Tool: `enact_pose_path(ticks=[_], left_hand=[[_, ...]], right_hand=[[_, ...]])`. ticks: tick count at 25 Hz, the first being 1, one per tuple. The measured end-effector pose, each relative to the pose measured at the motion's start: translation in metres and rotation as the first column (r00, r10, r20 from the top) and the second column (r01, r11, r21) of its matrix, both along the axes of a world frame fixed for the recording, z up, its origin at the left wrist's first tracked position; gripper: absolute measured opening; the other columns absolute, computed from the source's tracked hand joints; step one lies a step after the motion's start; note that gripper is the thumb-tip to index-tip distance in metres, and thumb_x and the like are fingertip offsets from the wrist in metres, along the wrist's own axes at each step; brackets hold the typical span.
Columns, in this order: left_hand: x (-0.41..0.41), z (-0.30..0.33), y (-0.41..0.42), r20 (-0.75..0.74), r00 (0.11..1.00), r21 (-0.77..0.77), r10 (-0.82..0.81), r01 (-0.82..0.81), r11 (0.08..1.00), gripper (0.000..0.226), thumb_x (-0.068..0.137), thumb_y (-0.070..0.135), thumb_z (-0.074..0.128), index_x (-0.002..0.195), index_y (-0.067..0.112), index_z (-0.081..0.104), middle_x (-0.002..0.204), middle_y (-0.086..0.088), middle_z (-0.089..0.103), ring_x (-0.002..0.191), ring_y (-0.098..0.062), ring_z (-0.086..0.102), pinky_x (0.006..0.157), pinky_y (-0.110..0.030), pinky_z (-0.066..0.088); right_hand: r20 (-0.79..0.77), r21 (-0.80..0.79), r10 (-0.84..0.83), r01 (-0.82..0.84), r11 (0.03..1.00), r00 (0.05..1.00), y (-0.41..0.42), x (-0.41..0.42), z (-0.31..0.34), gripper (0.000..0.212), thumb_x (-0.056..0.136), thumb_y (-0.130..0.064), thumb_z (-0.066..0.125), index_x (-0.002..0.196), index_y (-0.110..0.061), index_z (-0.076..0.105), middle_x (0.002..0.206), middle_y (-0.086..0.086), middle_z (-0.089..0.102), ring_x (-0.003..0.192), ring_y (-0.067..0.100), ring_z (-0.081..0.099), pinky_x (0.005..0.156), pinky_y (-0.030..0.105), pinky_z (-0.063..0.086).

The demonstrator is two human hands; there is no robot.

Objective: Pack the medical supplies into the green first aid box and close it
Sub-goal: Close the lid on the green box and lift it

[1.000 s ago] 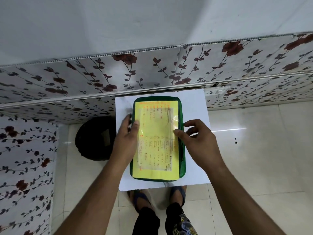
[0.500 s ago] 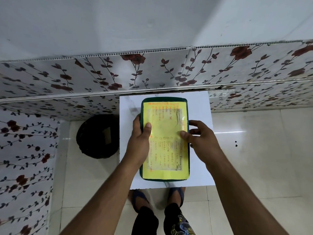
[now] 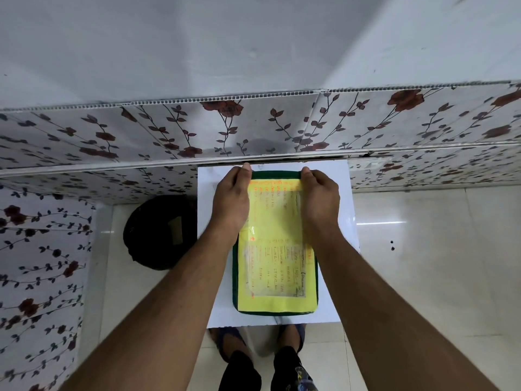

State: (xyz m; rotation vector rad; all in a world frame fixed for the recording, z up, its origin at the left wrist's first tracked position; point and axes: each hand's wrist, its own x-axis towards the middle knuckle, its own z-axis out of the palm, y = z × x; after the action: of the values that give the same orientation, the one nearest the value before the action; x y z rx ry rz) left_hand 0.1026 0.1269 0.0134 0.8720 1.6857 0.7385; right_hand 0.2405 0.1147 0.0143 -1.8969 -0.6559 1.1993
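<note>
The green first aid box [image 3: 275, 312] lies closed and flat on a small white table [image 3: 208, 221], its lid covered by a yellow handwritten label. My left hand [image 3: 231, 200] rests on the box's far left corner, fingers curled over the far edge. My right hand [image 3: 320, 197] mirrors it on the far right corner, fingertips at the far rim. Both hands grip the far end of the box. No loose medical supplies show on the table.
A floral-patterned wall panel [image 3: 253, 131] stands right behind the table. A round black bin [image 3: 160, 232] sits on the floor to the left. Glossy white floor tiles [image 3: 423, 263] spread to the right. My feet in sandals [image 3: 234, 340] show under the table's near edge.
Both hands slid from the middle of the box's long sides up to its far corners. The view has shifted a little, so the box sits slightly more to the right.
</note>
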Motion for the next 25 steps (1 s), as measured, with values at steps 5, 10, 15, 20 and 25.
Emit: enact_pose_path(ticks=[5,10,15,20,25], left_hand=[[0.001,-0.001,0.005,0.002,1.0,0.013,0.003,-0.003,1.0,0.046,0.098,0.045,0.042,0.09,0.001,0.053,0.077,-0.005,0.044,0.069,-0.012,0.039,0.056,-0.025,0.028],[0.001,-0.005,0.005,0.015,0.999,0.032,0.032,-0.032,0.999,0.042,0.099,0.042,0.044,0.082,0.005,0.054,0.065,-0.002,0.04,0.053,-0.008,0.035,0.047,-0.02,0.027],[-0.004,0.008,-0.014,-0.136,0.99,0.145,0.037,-0.017,0.989,0.026,0.1,0.043,0.039,0.104,0.028,0.061,0.083,0.013,0.059,0.071,0.003,0.051,0.068,-0.021,0.041],[-0.012,0.015,-0.092,-0.196,0.97,-0.027,-0.144,0.141,0.99,0.042,0.097,0.052,0.037,0.132,0.031,0.048,0.11,0.014,0.064,0.088,0.0,0.062,0.071,-0.019,0.047],[-0.003,0.003,-0.107,-0.247,0.962,0.023,-0.121,0.13,0.991,0.037,0.097,0.051,0.036,0.125,0.03,0.049,0.091,0.021,0.063,0.08,0.002,0.063,0.058,-0.015,0.045]], right_hand=[[-0.085,-0.003,-0.027,0.027,1.0,0.996,0.008,0.002,-0.004,0.034,0.098,-0.032,0.051,0.069,-0.016,0.058,0.065,0.002,0.051,0.067,0.019,0.045,0.066,0.032,0.034],[-0.078,0.006,0.016,-0.016,1.0,0.997,0.003,0.003,-0.005,0.034,0.099,-0.033,0.05,0.078,-0.011,0.065,0.07,0.005,0.055,0.068,0.019,0.049,0.067,0.033,0.037],[-0.084,0.052,0.103,-0.099,0.994,0.991,-0.022,0.021,0.006,0.032,0.101,-0.036,0.047,0.119,-0.018,0.066,0.108,-0.007,0.07,0.1,0.008,0.064,0.082,0.027,0.046],[-0.111,-0.032,0.176,-0.18,0.983,0.978,-0.088,0.016,0.006,0.031,0.104,-0.032,0.041,0.126,-0.033,0.062,0.114,-0.014,0.071,0.102,0.008,0.066,0.081,0.028,0.05],[-0.088,-0.055,0.085,-0.09,0.994,0.992,-0.085,0.011,-0.001,0.031,0.103,-0.029,0.044,0.119,-0.037,0.069,0.104,-0.015,0.075,0.097,0.014,0.069,0.081,0.035,0.056]])
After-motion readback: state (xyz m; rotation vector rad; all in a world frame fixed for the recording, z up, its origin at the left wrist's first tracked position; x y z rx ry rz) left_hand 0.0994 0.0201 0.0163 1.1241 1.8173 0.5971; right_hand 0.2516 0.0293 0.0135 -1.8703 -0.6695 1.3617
